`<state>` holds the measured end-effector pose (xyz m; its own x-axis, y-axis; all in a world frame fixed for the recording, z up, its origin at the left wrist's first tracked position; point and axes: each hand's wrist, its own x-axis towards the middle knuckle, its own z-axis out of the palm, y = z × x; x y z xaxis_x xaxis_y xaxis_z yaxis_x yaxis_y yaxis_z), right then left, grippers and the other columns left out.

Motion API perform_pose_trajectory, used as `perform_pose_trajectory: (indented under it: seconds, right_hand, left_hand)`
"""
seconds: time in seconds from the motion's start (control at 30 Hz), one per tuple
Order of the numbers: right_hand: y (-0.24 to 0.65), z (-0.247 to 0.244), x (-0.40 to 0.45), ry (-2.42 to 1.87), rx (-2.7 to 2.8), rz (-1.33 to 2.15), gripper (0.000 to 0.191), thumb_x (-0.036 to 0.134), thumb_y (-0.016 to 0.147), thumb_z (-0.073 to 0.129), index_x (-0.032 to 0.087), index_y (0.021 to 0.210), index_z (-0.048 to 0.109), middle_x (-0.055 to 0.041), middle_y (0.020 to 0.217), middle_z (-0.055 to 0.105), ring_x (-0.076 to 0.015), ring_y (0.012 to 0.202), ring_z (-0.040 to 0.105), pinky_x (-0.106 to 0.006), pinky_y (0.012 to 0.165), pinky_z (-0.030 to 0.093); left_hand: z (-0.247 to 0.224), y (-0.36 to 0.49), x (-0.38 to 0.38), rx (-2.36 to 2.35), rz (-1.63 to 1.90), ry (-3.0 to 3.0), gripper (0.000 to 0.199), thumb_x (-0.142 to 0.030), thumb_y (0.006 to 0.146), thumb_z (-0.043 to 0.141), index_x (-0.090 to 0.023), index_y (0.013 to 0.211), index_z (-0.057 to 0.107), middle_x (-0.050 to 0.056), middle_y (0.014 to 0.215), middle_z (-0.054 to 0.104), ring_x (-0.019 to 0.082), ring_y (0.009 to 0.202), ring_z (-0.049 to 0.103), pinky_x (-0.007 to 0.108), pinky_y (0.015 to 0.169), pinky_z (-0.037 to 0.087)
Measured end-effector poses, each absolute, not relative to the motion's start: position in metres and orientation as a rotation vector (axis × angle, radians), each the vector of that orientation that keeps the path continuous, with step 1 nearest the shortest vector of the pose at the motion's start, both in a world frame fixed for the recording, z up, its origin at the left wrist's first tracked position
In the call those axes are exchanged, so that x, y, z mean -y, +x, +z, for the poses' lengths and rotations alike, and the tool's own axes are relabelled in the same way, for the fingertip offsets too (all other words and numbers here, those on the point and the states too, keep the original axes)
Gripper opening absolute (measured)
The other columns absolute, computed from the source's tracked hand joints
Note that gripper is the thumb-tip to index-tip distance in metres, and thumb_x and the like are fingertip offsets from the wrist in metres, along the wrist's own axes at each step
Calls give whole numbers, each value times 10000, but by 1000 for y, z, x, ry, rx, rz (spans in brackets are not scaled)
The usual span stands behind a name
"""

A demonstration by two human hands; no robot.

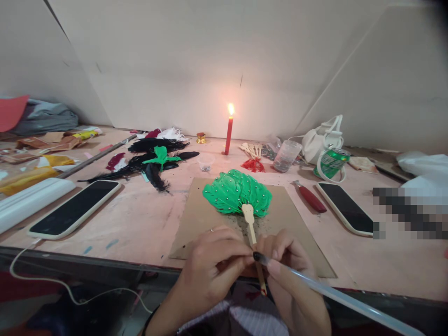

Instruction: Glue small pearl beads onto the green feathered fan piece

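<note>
A green feather fan (238,190) dotted with small silvery beads lies on a brown board, its pale wooden handle (249,220) pointing toward me and passing between my hands. A small red tassel hangs at the handle's end. My right hand (294,275) is closed on a long translucent glue stick (336,294) with a blackened tip (259,256). Beside that tip, the thumb and forefinger of my left hand (213,266) are pinched together at the handle. Whatever they grip is too small or hidden to tell.
A lit red candle (228,137) stands behind the board (191,224). To the right are a red-handled knife (311,198), a phone (345,209), a plastic cup (287,155) and a green can (332,163). Black feathers (140,163) and another phone (75,210) lie left.
</note>
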<state>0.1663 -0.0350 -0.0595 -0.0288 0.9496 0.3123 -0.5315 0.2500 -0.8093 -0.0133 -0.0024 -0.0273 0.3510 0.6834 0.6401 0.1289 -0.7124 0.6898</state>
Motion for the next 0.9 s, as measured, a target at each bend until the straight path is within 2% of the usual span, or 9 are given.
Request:
perform_pose_trajectory:
  seconds: [0.2,0.3,0.4,0.5,0.57,0.6,0.7,0.8,0.9]
  right_hand:
    - [166,-59,33,-605,1000,1227,299,389,982,879,268,867,631,31,766,513,-198,724,480,-305,638,420]
    - [164,-60,37,-609,1017,1283,396,480,972,874,260,822,581,59,690,440,-171,642,396,-292,597,357]
    - [166,-61,42,-740,983,1277,398,542,965,875,268,867,603,81,650,440,-140,565,347,-267,539,292]
    - [176,-60,42,-892,1148,1029,240,464,986,877,286,979,716,48,673,622,-157,533,529,-254,491,408]
    - [186,-59,39,-972,1356,759,150,395,1034,825,306,1147,783,-12,827,802,-213,654,737,-278,562,566]
    - [190,-60,38,-1010,1454,612,186,370,1062,784,318,1240,789,-38,939,859,-247,770,815,-304,643,634]
    - [197,-67,32,-1126,1639,232,233,322,1114,685,319,1328,778,-72,1154,897,-308,1049,872,-378,869,702]
    - [192,-79,26,-1155,1743,21,180,258,1120,660,278,1266,764,-96,1120,892,-305,985,882,-382,875,706]
    - [185,-88,20,-1137,1811,-102,173,202,1107,637,266,1220,751,-108,1034,879,-300,879,883,-350,773,699]
  left_hand:
    - [-28,-17,3,-616,1443,1931,101,-154,996,810,-188,905,838,41,811,804,172,757,744,259,715,601]
    - [-15,-27,1,-640,1481,1885,126,-145,984,823,-211,876,824,6,801,799,151,755,752,237,725,616]
    - [16,-40,-9,-712,1498,2047,138,-105,973,832,-225,907,818,-23,865,835,127,807,774,215,773,609]
    - [57,-48,-30,-682,1536,2348,98,-127,1004,822,-205,949,800,-12,910,842,131,850,769,246,821,595]
    - [82,-49,-48,-669,1537,2556,109,-159,1017,816,-192,916,793,0,890,843,136,828,764,262,814,577]
    - [93,-47,-58,-643,1513,2660,121,-169,1021,806,-192,902,797,4,879,846,143,817,768,271,813,572]
    - [115,-33,-89,-587,1288,2889,169,-168,1035,731,-199,887,808,16,893,855,175,835,782,299,813,552]
    - [118,-6,-122,-483,692,3118,251,-81,997,639,-205,880,823,24,906,839,187,847,755,316,783,518]
    - [105,31,-154,-354,236,3216,285,1,903,661,-189,734,789,31,789,790,167,747,679,326,726,503]
